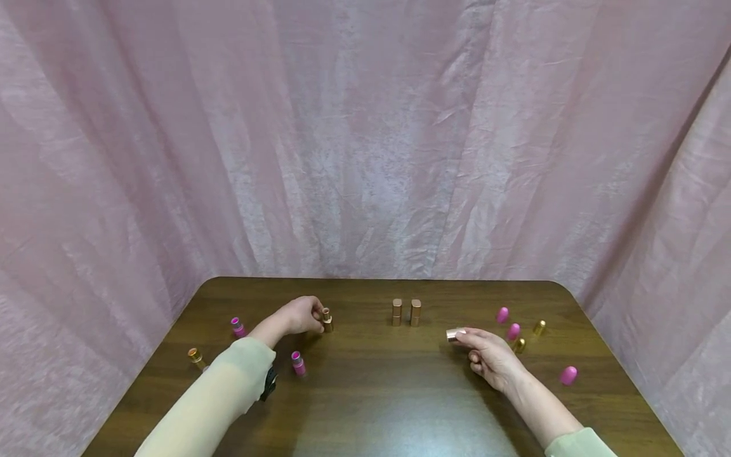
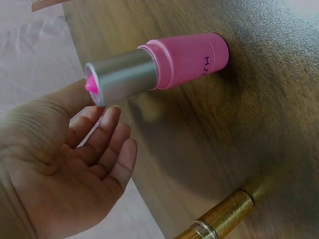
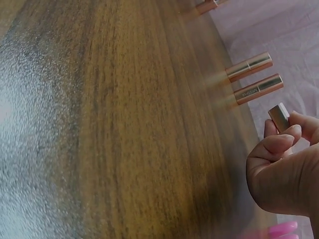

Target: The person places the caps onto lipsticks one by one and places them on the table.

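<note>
At the back left of the table, my left hand point(image 1: 299, 314) has its fingertips at an uncapped rose-gold lipstick point(image 1: 327, 320), pinching it from the side. In the left wrist view the left hand's point(image 2: 75, 154) fingers are curled, and their contact is hidden behind a pink uncapped lipstick point(image 2: 184, 59). My right hand point(image 1: 491, 355) pinches a shiny rose-gold lipstick cap point(image 1: 455, 334) between thumb and fingers, held sideways over the right side. That cap point(image 3: 279, 117) also shows in the right wrist view. Two capped rose-gold lipsticks point(image 1: 396, 313) point(image 1: 415, 313) stand upright between the hands.
Around the left arm stand pink uncapped lipsticks point(image 1: 298, 363) point(image 1: 238, 327) and a gold one point(image 1: 196, 357). Beside and behind the right hand are pink caps point(image 1: 568, 375) point(image 1: 502, 315) point(image 1: 513, 331) and gold caps point(image 1: 539, 327) point(image 1: 518, 346). A pink curtain point(image 1: 365, 139) hangs behind the wooden table point(image 1: 365, 393).
</note>
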Available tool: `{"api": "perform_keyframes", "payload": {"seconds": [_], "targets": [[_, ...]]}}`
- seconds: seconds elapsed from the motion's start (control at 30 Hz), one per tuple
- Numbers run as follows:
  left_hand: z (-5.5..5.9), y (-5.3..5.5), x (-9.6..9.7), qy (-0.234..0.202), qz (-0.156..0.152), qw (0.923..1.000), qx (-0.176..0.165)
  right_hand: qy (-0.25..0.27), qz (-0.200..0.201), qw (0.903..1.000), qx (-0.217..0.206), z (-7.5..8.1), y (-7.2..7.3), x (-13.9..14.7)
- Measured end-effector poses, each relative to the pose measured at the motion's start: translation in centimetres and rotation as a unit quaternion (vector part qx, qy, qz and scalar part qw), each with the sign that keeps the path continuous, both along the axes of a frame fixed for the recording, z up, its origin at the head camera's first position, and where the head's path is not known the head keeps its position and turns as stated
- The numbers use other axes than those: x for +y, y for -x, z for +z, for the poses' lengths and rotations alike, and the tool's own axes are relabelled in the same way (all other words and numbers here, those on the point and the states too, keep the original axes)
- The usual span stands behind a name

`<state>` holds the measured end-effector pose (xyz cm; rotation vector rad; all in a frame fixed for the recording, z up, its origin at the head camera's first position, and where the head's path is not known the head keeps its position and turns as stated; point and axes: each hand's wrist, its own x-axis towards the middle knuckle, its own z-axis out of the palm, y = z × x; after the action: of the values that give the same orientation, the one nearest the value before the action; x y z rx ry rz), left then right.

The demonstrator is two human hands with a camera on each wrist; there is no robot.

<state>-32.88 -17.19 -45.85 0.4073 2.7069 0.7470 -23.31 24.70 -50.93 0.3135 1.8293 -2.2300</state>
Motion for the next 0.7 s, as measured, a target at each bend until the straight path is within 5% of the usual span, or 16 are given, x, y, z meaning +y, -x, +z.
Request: {"api": "perform_keyframes", "payload": {"seconds": [0.7], "targets": [[-1.7,0.9,0.6,-0.040,-0.004,0.9990,-0.018,-0.010,0.008,0.9999,-0.002,-0.4,0.0,-0.2]]}}
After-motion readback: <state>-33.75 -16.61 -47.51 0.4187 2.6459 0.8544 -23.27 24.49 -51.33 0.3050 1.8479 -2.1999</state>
